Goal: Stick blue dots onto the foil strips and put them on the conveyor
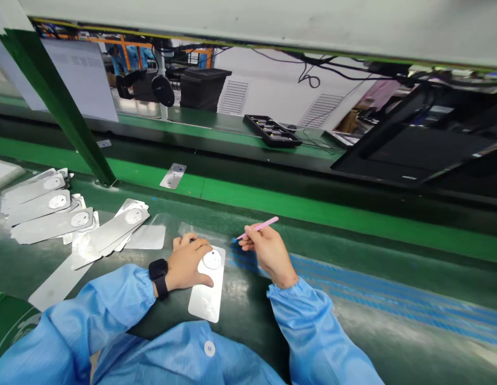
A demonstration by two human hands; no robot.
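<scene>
"Where is the metal plate (206, 305) sitting?"

"It's lying flat on the green bench (248, 321), right in front of the person. The left hand (186, 264) is spreading loosely over its left side, with the thumb reaching across."

"And the right hand (270, 254)?"

"That one's pinching a slim pink tool (258, 226), its tip pointing down at a speck of blue just beyond the plate."

"How far along are things?"

"I can't tell for sure. The plate is already carrying its round white disc (212, 260). More plates are resting in a fanned pile (51, 227) and a smaller stack (120, 230), several showing discs too, but whether they're finished or waiting isn't showing. Plenty of blue pieces (372, 294) are remaining in long rows."

"What are the surfaces like?"

"The plates are gleaming, thin and silvery, with rounded corners. The disc is looking matte, dotted with tiny dark marks. The bench is reflecting light smoothly, and the blue sleeves (320, 321) are creasing softly."
</scene>
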